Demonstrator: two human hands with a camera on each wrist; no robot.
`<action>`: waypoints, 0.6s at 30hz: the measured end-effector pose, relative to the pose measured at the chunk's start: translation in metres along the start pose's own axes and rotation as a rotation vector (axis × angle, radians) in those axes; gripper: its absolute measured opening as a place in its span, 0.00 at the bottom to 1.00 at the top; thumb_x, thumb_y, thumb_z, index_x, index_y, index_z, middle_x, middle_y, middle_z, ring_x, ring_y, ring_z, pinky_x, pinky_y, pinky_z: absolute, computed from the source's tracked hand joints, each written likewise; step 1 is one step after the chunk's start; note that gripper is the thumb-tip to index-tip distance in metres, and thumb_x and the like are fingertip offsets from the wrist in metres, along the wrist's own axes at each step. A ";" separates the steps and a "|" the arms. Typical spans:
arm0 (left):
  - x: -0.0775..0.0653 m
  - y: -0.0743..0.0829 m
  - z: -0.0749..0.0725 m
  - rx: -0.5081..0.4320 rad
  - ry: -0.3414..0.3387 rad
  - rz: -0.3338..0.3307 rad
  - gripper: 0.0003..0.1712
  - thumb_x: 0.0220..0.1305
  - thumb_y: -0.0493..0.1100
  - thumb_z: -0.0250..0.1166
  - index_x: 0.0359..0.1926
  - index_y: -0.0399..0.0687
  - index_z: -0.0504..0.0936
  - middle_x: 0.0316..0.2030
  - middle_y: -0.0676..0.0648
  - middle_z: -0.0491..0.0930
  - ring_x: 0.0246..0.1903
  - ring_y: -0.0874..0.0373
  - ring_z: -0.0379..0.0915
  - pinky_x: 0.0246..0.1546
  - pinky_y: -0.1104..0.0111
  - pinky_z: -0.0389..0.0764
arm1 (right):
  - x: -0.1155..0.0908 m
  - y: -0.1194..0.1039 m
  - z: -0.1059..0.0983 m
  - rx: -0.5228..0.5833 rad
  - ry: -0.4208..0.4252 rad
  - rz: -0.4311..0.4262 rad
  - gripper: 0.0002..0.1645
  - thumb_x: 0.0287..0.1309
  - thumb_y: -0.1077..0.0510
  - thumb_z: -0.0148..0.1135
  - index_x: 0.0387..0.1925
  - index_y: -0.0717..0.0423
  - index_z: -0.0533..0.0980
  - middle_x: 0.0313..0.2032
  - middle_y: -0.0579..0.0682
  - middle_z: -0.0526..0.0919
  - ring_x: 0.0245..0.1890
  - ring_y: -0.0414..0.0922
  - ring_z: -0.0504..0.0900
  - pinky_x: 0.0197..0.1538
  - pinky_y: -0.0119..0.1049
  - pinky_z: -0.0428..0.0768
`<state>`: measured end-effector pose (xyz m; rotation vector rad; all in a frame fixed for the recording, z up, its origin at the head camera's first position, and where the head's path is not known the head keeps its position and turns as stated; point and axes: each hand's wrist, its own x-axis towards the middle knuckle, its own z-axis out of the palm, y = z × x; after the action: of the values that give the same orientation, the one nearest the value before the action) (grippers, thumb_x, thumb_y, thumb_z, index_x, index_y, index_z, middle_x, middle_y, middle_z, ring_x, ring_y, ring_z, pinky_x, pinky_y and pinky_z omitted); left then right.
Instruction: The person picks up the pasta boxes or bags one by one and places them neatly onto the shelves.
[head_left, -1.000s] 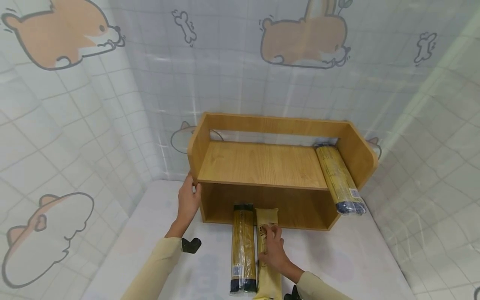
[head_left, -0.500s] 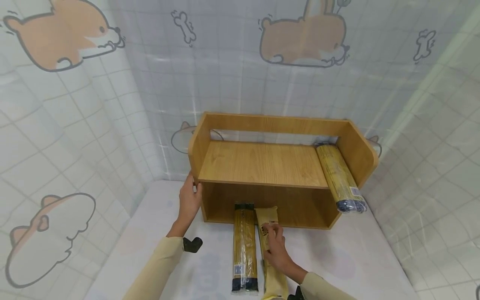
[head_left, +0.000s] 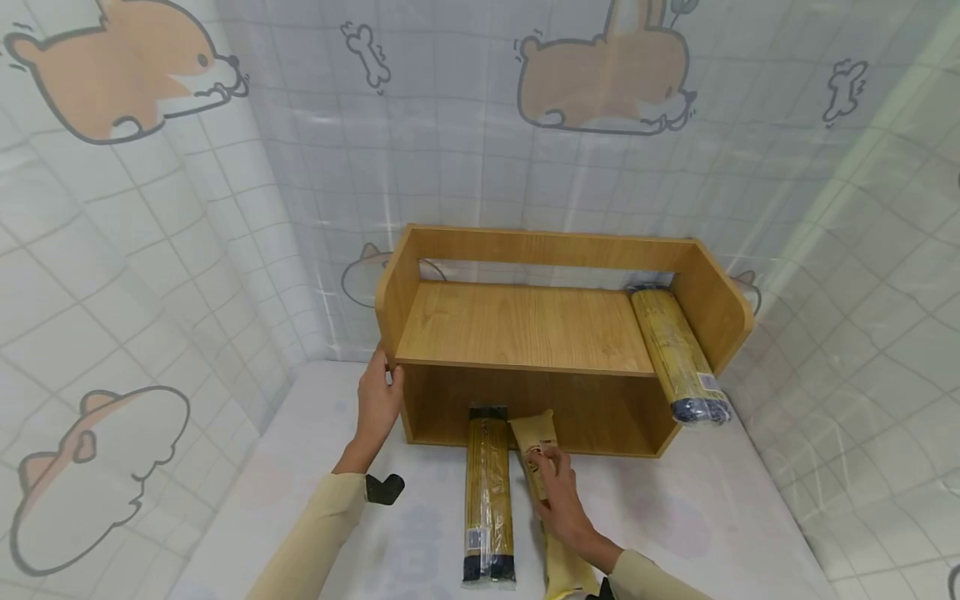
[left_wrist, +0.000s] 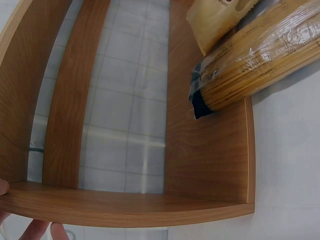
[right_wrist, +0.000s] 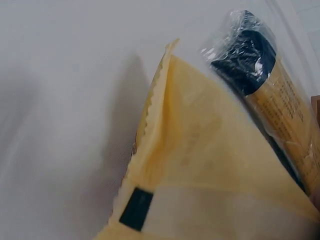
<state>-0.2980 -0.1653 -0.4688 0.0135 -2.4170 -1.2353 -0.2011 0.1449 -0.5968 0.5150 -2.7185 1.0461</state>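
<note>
My left hand (head_left: 380, 404) grips the left side panel of a two-level wooden shelf (head_left: 525, 325); fingertips (left_wrist: 59, 232) show at that panel's edge in the left wrist view. With my right hand (head_left: 564, 504) I hold a long yellow packet (head_left: 534, 429) from above, its contents hidden by the wrapper. The packet's top end lies inside the lower level and its near end slants right, toward me. Left of it lies a clear-wrapped pack of dried noodles (head_left: 487, 492) with dark ends, its far end also in the lower level. The right wrist view shows the yellow packet's crimped end (right_wrist: 155, 115).
On the upper level, another clear-wrapped noodle pack (head_left: 675, 350) lies against the right side panel, its near end jutting past the front edge. The shelf stands on a white surface (head_left: 427, 533) against a tiled-pattern backdrop (head_left: 480, 175).
The yellow packet has turned, its near end swinging right, away from the noodle pack beside it. My right hand has moved slightly right with it. My left hand stays on the shelf.
</note>
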 end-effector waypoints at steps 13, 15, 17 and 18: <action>-0.001 -0.001 0.000 -0.011 0.016 0.016 0.31 0.75 0.34 0.51 0.76 0.39 0.62 0.64 0.32 0.77 0.55 0.36 0.81 0.42 0.47 0.87 | -0.003 0.015 -0.009 -0.161 0.084 -0.161 0.44 0.40 0.85 0.59 0.60 0.55 0.74 0.63 0.66 0.65 0.57 0.59 0.71 0.51 0.53 0.75; -0.001 -0.001 0.001 -0.008 0.018 0.020 0.31 0.74 0.34 0.51 0.76 0.38 0.62 0.63 0.32 0.77 0.54 0.36 0.81 0.41 0.48 0.87 | -0.003 0.017 -0.011 -0.189 0.091 -0.185 0.44 0.40 0.85 0.60 0.59 0.51 0.74 0.64 0.65 0.65 0.58 0.58 0.70 0.51 0.53 0.76; 0.000 -0.001 0.001 0.000 0.020 0.021 0.30 0.74 0.34 0.51 0.75 0.38 0.63 0.62 0.32 0.78 0.52 0.36 0.81 0.39 0.49 0.86 | -0.002 0.018 -0.013 -0.214 0.096 -0.218 0.45 0.40 0.85 0.62 0.59 0.48 0.74 0.65 0.64 0.66 0.60 0.58 0.69 0.52 0.54 0.77; 0.001 -0.001 0.001 0.003 0.020 0.020 0.30 0.75 0.34 0.51 0.75 0.38 0.63 0.61 0.32 0.78 0.51 0.37 0.81 0.39 0.50 0.86 | -0.002 0.018 -0.014 -0.225 0.097 -0.235 0.46 0.39 0.85 0.63 0.59 0.47 0.74 0.66 0.63 0.66 0.61 0.59 0.69 0.53 0.54 0.78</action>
<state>-0.2995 -0.1653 -0.4699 0.0023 -2.3956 -1.2172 -0.2059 0.1673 -0.5983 0.7023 -2.5691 0.6787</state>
